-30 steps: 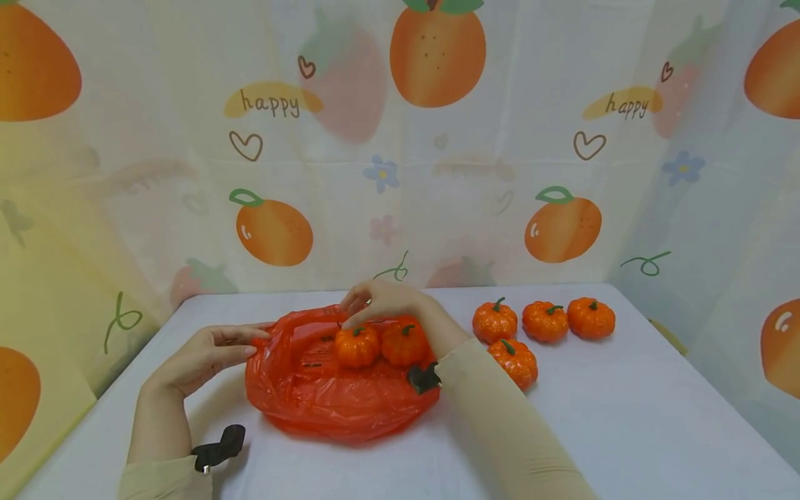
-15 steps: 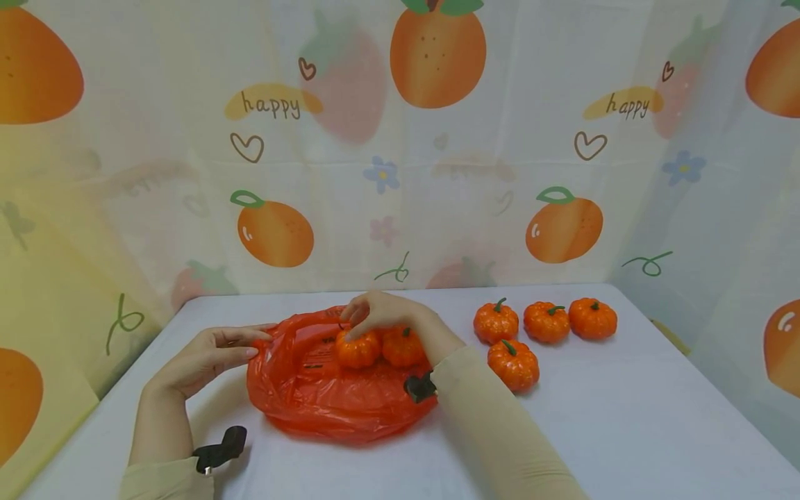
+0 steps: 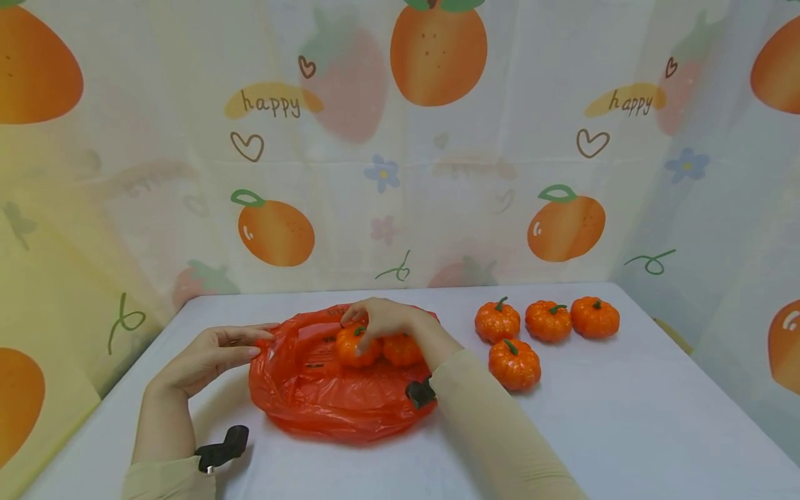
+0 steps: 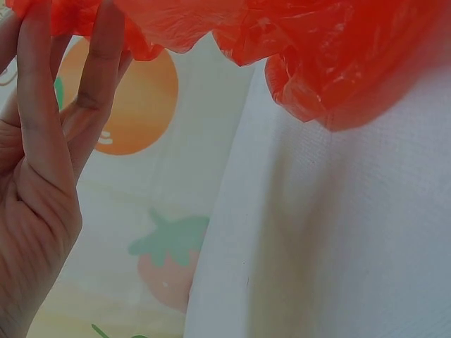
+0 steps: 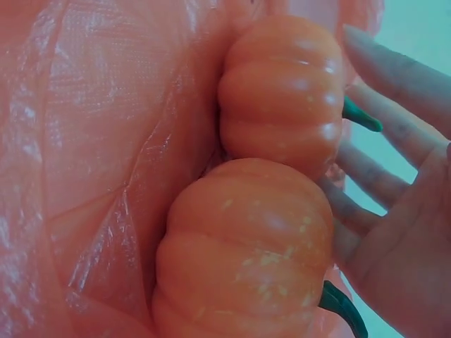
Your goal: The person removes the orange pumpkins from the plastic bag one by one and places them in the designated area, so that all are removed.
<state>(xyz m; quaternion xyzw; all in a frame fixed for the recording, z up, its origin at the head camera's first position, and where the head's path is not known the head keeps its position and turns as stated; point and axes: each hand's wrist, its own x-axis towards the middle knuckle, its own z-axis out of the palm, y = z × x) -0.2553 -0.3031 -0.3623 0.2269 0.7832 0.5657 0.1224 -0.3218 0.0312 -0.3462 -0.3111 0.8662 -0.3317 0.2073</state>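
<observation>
A red plastic bag (image 3: 312, 410) lies spread on the table with its mouth up. Two small orange pumpkins with green stems sit in it, the left pumpkin (image 3: 351, 353) (image 5: 282, 98) beside the right pumpkin (image 3: 400, 353) (image 5: 246, 246). My left hand (image 3: 203, 357) (image 4: 46, 169) pinches the bag's left rim between thumb and fingers. Over the left pumpkin reaches my right hand (image 3: 384, 319) (image 5: 409, 183), thumb and fingers spread about its stem side. A gap shows between the thumb and the pumpkin in the right wrist view. My forearm partly covers the bag's right side.
Several more pumpkins stand on the white table right of the bag, the nearest pumpkin (image 3: 514, 367) close to my right sleeve (image 3: 494, 417). A fruit-printed curtain (image 3: 437, 229) hangs behind the table. A black wrist mount (image 3: 221, 450) sticks out from my left wrist.
My right hand has come down slightly from behind the left pumpkin, and its thumb now overlaps the pumpkin's front. The left hand stays at the bag's rim.
</observation>
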